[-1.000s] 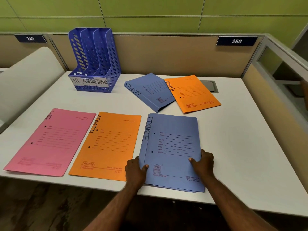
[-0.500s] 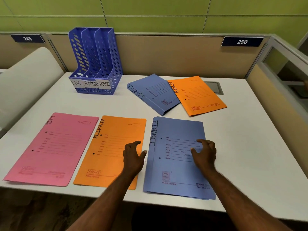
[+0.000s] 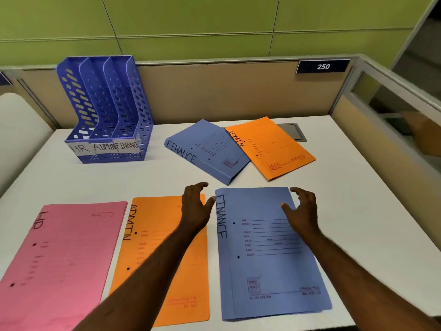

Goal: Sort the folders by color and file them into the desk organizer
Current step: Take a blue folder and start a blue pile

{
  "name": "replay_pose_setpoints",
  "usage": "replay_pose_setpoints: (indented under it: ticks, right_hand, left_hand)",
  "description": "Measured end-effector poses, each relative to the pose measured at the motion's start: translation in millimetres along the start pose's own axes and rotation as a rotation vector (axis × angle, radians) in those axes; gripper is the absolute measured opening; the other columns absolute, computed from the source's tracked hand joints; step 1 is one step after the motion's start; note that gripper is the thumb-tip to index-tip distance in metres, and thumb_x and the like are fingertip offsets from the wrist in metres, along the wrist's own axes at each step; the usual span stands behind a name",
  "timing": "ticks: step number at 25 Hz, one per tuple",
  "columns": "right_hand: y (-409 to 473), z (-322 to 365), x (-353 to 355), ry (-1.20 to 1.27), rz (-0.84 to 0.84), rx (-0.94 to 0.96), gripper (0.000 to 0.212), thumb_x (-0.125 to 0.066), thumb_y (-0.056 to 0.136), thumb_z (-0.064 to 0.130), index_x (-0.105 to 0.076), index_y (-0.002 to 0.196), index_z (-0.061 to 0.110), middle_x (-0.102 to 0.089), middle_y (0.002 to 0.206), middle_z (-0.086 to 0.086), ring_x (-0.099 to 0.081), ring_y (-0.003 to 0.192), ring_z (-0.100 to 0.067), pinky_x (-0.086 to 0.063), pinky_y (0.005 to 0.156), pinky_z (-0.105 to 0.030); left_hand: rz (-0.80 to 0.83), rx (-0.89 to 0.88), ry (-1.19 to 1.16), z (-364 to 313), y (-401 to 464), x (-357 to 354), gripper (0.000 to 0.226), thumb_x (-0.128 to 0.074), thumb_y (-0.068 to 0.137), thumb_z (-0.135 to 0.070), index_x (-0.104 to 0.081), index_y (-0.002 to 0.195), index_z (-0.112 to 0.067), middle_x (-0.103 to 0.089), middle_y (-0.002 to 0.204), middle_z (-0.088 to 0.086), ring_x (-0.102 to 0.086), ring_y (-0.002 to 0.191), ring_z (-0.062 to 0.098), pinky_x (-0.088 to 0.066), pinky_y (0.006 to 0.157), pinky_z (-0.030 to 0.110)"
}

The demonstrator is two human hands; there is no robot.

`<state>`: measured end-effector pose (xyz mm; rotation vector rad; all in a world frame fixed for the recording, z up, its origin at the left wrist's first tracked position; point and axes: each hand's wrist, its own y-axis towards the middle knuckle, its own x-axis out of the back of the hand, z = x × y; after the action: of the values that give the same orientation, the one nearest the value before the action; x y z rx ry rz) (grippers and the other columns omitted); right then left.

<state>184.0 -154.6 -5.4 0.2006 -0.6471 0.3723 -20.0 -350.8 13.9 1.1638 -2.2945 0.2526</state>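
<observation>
Both our hands are empty with fingers spread and curled, holding nothing: our left hand [image 3: 195, 206] is over the top right corner of the near orange ADMIN folder [image 3: 157, 261], its thumb reaching toward the top left corner of the near blue FINANCE folder [image 3: 269, 254], and our right hand [image 3: 301, 209] is over that blue folder's top right corner; we cannot tell whether any fingertip touches the paper. Three folders lie flat in a row along the near edge of the white desk [image 3: 358, 223]: a pink HR folder [image 3: 57, 263] on the left, the orange ADMIN one just beside it, and the blue FINANCE one on the right, near its neighbour but apart. Further back, a second blue FINANCE folder [image 3: 210, 149] lies at an angle, its right edge overlapping a second orange ADMIN folder [image 3: 274, 149]. The blue desk organizer [image 3: 107, 108] stands at the back left of the desk against the partition, with three slots labelled HR, ADMIN and FINANCE; no folder shows in any of them. A plate reading 250 [image 3: 322, 66] is fixed on the partition.
</observation>
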Motion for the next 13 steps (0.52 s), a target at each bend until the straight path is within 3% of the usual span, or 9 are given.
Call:
replay_pose_setpoints:
  ticks: [9, 13]
  right_hand:
    - [117, -20, 23, -0.055, -0.008, -0.016, 0.06, -0.074, 0.081, 0.013, -0.048, 0.135, 0.007, -0.045, 0.133, -0.016, -0.048, 0.123, -0.031, -0.043, 0.099, -0.039]
    - [182, -40, 23, -0.045, 0.046, 0.006, 0.062, -0.074, 0.081, 0.013, -0.045, 0.136, 0.005, -0.045, 0.137, -0.018, -0.046, 0.127, -0.034, -0.042, 0.103, -0.043]
  left_hand:
    - [0.085, -0.018, -0.016, -47, 84, -70, 0.048, -0.07, 0.086, -0.019, -0.052, 0.13, -0.012, -0.046, 0.128, 0.012, -0.047, 0.119, 0.027, -0.041, 0.102, 0.045]
    - [0.097, 0.078, -0.043, -67, 119, -114, 0.046, -0.068, 0.087, -0.02, -0.052, 0.13, -0.015, -0.043, 0.13, 0.009, -0.047, 0.12, 0.023, -0.041, 0.104, 0.04]
